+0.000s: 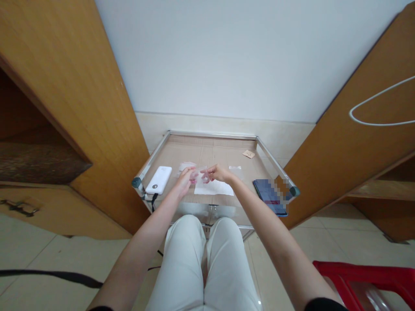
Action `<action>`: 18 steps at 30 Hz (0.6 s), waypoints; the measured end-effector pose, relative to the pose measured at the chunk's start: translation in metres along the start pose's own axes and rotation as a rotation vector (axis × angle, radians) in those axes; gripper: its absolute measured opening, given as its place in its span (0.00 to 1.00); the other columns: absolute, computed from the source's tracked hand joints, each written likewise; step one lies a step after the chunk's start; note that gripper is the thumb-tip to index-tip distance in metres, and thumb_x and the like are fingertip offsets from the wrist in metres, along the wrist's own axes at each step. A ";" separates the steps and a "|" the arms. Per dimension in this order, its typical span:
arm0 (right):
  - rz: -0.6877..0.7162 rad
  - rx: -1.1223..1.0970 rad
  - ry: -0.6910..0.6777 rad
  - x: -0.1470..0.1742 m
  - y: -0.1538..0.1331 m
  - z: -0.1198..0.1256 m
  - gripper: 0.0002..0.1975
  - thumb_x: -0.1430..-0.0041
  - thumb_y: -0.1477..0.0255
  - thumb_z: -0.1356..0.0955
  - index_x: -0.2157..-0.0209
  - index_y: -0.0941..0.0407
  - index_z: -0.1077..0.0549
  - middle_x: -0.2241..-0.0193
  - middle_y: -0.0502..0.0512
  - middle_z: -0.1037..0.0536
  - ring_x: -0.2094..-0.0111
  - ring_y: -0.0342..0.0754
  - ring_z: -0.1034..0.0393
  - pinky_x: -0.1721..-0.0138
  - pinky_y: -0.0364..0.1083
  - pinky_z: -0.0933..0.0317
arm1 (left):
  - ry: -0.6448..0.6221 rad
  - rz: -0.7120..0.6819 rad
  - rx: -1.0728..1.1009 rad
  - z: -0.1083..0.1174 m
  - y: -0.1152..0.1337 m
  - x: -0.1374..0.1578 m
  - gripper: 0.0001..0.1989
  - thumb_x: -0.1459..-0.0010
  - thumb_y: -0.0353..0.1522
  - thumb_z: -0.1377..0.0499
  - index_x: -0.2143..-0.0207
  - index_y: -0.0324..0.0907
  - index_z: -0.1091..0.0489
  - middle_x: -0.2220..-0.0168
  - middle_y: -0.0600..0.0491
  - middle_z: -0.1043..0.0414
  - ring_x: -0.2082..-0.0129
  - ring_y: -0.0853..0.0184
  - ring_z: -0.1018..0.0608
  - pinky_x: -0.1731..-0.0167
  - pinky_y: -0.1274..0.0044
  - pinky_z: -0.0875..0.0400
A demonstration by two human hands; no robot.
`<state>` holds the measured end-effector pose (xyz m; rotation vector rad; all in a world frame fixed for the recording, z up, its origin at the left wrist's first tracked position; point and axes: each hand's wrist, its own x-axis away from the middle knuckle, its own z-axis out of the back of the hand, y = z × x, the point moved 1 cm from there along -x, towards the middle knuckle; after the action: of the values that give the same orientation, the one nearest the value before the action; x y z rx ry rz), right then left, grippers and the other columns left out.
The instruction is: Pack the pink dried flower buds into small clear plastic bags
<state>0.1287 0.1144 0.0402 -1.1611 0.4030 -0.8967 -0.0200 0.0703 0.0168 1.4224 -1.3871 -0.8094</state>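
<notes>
Clear plastic (202, 171) (probably light, soft, best edge-held) is gripped by left hand (187, 179); right hand's (218, 172) grip cannot be told.

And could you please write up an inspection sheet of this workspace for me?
Surface: tan tabletop with a metal rim.
Things in use: clear plastic piece; white sheet lying on the tabletop.
Clutter: white device at left, phone at right, tan slip near the far right corner.
Hands: left hand grips the plastic; right hand is at it, grip unclear.
Cables: black cable at the white device; white cord at far right.
Surroundings: pale wall behind, wooden furniture either side, red stool lower right.
</notes>
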 end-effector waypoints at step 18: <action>-0.086 -0.139 -0.080 0.003 0.002 -0.002 0.10 0.55 0.67 0.32 0.78 0.61 0.28 0.86 0.50 0.30 0.82 0.37 0.36 0.80 0.36 0.45 | -0.238 -0.450 -0.718 0.008 -0.001 -0.006 0.30 0.68 0.37 0.35 0.57 0.42 0.34 0.54 0.48 0.34 0.51 0.60 0.35 0.49 0.70 0.46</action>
<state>0.1298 0.1115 0.0377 -1.3462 0.3569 -0.9050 -0.0283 0.0747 0.0126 1.0815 -0.7914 -1.6187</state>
